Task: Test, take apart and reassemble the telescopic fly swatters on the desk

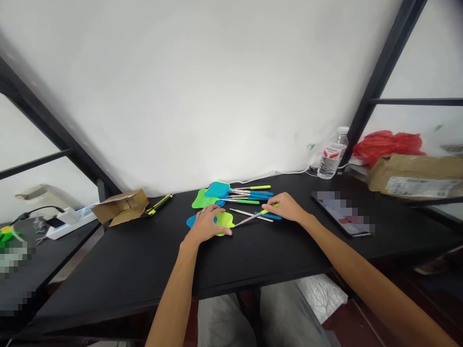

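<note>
A yellow-green fly swatter (224, 220) with a metal rod lies across the black desk in front of me. My left hand (208, 224) grips its perforated head, with the thumb along the near edge. My right hand (287, 207) is closed around its yellow handle at the other end. Partly under my left hand is a blue swatter head (191, 221); a blue handle (273, 216) lies below my right hand. Just behind, several more swatters are piled, with a blue head (217, 189) on top and a green head (202, 199) beneath it, handles pointing right.
An open cardboard box (125, 207) and a black-and-yellow object (159, 204) sit to the left, near a white power strip (72, 221). On the right are a tablet-like device (342, 212), a water bottle (331, 156), a carton (415, 176) and a red plastic bag (388, 144). A white wall stands behind.
</note>
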{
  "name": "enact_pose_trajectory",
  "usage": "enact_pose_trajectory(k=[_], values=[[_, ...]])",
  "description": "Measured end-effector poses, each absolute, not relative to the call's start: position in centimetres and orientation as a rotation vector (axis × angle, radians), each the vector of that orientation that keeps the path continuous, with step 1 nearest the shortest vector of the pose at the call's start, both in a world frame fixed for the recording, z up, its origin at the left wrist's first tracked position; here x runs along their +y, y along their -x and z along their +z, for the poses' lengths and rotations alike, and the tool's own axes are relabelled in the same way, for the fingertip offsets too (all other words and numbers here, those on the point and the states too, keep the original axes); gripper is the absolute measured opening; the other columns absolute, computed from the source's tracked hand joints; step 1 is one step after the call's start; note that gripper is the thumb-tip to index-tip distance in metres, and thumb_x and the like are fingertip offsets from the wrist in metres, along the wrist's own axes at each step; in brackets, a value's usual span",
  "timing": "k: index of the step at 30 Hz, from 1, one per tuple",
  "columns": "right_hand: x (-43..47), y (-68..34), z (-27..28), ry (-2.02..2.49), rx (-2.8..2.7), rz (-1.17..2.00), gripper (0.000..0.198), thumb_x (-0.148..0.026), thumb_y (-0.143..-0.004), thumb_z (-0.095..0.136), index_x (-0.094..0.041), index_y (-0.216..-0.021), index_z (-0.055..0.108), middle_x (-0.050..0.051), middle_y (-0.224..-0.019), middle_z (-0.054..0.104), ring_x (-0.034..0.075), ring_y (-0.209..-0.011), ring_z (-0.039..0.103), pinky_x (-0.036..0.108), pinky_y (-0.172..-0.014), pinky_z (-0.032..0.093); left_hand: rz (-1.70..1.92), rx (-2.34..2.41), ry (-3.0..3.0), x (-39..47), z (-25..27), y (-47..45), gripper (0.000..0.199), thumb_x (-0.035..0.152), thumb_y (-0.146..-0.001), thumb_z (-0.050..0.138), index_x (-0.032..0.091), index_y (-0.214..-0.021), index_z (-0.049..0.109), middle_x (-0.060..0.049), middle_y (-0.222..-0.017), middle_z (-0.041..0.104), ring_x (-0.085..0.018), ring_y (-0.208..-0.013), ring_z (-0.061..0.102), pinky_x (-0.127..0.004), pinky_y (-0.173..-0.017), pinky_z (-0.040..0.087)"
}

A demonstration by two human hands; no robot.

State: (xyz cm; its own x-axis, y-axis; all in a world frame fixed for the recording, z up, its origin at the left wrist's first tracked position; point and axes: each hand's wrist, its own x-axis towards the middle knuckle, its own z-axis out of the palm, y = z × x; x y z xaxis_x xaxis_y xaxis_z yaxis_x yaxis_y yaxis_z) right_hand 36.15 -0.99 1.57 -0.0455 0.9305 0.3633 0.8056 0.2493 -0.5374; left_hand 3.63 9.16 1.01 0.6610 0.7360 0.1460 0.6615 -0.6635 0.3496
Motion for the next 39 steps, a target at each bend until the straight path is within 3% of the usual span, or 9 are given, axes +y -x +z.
enact_pose_trajectory(k=[16, 22, 29, 36, 39], values=[[-0.7, -36.5, 1.2, 1.589, -1.769, 0.116, 0.05, -0.062, -0.092, 0.052, -0.023, -0.076, 0.079, 0.003, -0.069, 0.073, 0.018, -0.063, 0.063, 0.029, -0.063, 0.039, 0.288, 1.104, -2.629, 9.1, 1.4, -3.3, 0.104, 0.082, -0.057, 0.072, 0.034, -0.146, 0.05, -0.009, -0.152, 0.042, -0.042, -0.138, 0.038, -0.056, -0.112, 0.031], [-0.7, -36.4, 1.3, 1.605, -1.742, 0.046, 0.051, -0.062, -0.093, 0.05, -0.023, -0.076, 0.079, 0.003, -0.067, 0.072, 0.018, -0.061, 0.062, 0.03, -0.062, 0.039, 0.399, 1.156, -2.648, 8.7, 1.4, -3.9, 0.092, 0.081, -0.067, 0.066, 0.031, -0.143, 0.054, -0.012, -0.145, 0.049, -0.04, -0.133, 0.043, -0.053, -0.109, 0.033], [-1.0, -35.1, 1.2, 1.546, -1.784, 0.084, 0.042, -0.057, -0.093, 0.056, -0.025, -0.079, 0.078, 0.003, -0.079, 0.076, 0.02, -0.071, 0.068, 0.03, -0.068, 0.043, 0.467, 1.161, -2.657, 8.7, 1.0, -4.8, 0.085, 0.08, -0.067, 0.066, 0.027, -0.133, 0.063, -0.01, -0.136, 0.055, -0.038, -0.126, 0.05, -0.051, -0.106, 0.038], [-0.9, -32.5, 0.2, 1.437, -2.049, 0.13, 0.03, -0.051, -0.094, 0.059, -0.027, -0.1, 0.076, 0.004, -0.098, 0.077, 0.023, -0.088, 0.07, 0.03, -0.076, 0.046, 0.579, 1.07, -2.631, 7.9, 1.0, -5.6, 0.074, 0.077, -0.071, 0.067, 0.025, -0.124, 0.067, -0.008, -0.123, 0.061, -0.031, -0.118, 0.055, -0.044, -0.103, 0.043], [-0.9, -32.6, 0.5, 1.445, -2.032, 0.146, 0.03, -0.049, -0.095, 0.057, -0.027, -0.101, 0.076, 0.005, -0.099, 0.077, 0.023, -0.089, 0.07, 0.03, -0.076, 0.047, 0.625, 1.061, -2.639, 7.6, 1.2, -5.6, 0.068, 0.074, -0.073, 0.067, 0.029, -0.124, 0.066, -0.006, -0.127, 0.061, -0.03, -0.121, 0.055, -0.044, -0.105, 0.041]])
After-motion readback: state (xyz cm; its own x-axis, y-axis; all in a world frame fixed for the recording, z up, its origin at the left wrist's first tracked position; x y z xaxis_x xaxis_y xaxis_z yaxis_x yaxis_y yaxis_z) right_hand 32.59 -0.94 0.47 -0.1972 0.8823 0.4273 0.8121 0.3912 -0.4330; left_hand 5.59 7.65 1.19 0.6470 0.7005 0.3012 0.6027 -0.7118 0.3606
